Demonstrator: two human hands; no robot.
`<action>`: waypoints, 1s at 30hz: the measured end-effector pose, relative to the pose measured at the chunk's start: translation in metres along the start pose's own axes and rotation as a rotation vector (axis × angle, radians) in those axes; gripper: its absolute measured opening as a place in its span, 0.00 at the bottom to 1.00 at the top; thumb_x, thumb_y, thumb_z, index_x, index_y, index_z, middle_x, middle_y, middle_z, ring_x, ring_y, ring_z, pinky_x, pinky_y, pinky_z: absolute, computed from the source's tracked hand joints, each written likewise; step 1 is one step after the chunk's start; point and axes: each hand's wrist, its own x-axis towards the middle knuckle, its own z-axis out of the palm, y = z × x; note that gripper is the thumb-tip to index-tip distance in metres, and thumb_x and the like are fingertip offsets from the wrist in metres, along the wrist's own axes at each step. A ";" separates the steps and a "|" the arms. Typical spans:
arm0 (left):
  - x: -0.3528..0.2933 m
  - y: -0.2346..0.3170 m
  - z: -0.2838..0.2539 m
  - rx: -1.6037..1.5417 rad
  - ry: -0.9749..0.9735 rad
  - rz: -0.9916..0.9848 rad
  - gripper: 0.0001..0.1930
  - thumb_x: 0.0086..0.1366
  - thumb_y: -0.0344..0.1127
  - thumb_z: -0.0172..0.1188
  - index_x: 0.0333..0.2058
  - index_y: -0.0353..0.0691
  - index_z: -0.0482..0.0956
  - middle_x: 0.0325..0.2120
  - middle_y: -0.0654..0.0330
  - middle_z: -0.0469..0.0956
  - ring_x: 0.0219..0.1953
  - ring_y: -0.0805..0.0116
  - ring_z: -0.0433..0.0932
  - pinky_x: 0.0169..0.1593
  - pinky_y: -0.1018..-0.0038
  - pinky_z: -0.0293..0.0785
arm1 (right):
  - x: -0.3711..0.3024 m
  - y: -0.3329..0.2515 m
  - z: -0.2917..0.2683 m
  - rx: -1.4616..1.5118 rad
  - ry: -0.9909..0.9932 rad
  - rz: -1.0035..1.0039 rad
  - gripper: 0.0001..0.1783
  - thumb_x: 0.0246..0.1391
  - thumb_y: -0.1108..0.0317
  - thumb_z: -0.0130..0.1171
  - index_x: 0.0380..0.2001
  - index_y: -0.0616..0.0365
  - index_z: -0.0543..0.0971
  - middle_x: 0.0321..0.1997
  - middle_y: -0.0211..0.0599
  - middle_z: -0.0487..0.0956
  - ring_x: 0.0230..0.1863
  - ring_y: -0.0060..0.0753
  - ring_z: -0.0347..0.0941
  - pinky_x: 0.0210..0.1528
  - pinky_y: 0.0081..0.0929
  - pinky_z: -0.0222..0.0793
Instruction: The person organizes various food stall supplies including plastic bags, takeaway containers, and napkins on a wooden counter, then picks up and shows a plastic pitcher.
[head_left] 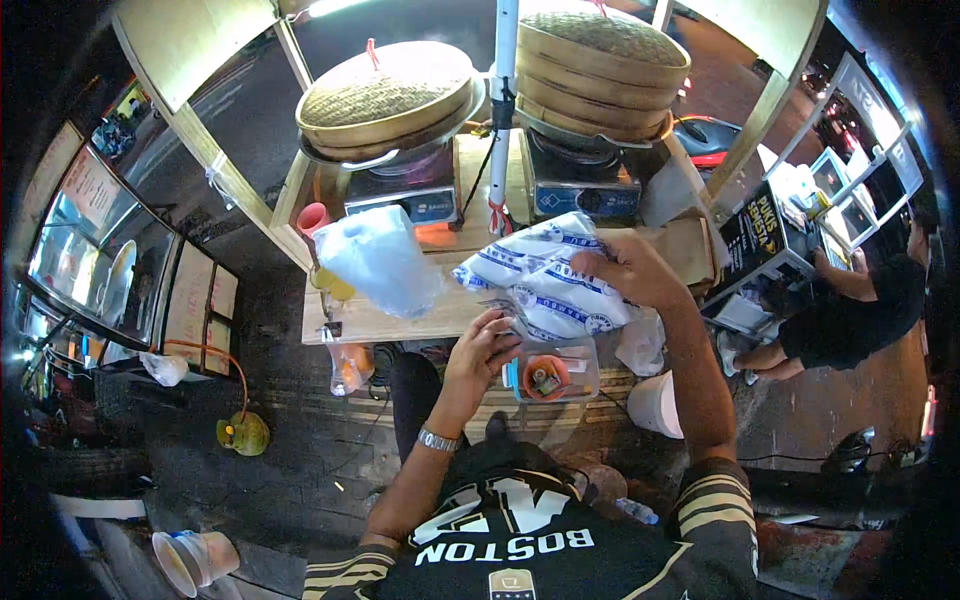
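A white plastic packet [535,265] with blue printed bands lies at the table's front edge. My right hand [635,270] reaches over its right side, fingers bent down onto the plastic and gripping it. Below the packet's lower left edge is my left hand [482,352], its fingers loosely bent and apart, close to the plastic; whether they touch it is hard to see. Just left of the packet rests a pale translucent plastic bag [375,255]. Under the packet's front edge, a clear container [580,372] holds an orange-red cup [545,378] with small items inside.
Two bamboo steamers [385,95] [600,75] stand on gas stoves [405,190] [585,185] behind a metal pole [503,110]. A pink cup [313,217] is at left. A white bucket [655,405] stands lower right. Another person [860,310] sits at a neighbouring stall.
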 end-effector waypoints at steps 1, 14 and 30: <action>0.001 0.002 -0.002 -0.004 -0.001 0.001 0.28 0.71 0.43 0.52 0.64 0.35 0.59 0.52 0.54 0.73 0.53 0.62 0.74 0.61 0.61 0.69 | 0.002 0.001 0.002 -0.004 -0.002 0.002 0.18 0.62 0.58 0.61 0.39 0.66 0.78 0.29 0.25 0.77 0.35 0.15 0.67 0.37 0.24 0.68; -0.005 0.035 -0.015 0.777 -0.202 0.053 0.12 0.70 0.38 0.56 0.41 0.34 0.81 0.28 0.65 0.73 0.33 0.77 0.71 0.39 0.77 0.68 | 0.004 -0.020 -0.003 0.062 0.085 0.004 0.17 0.62 0.60 0.61 0.42 0.65 0.78 0.34 0.25 0.78 0.37 0.15 0.68 0.39 0.23 0.69; -0.002 -0.019 -0.065 0.316 -0.312 -0.567 0.33 0.65 0.40 0.62 0.64 0.34 0.62 0.57 0.56 0.72 0.55 0.64 0.74 0.56 0.70 0.73 | -0.004 0.146 0.078 -0.129 -0.341 0.107 0.25 0.53 0.57 0.68 0.49 0.63 0.79 0.40 0.34 0.81 0.41 0.25 0.76 0.46 0.28 0.72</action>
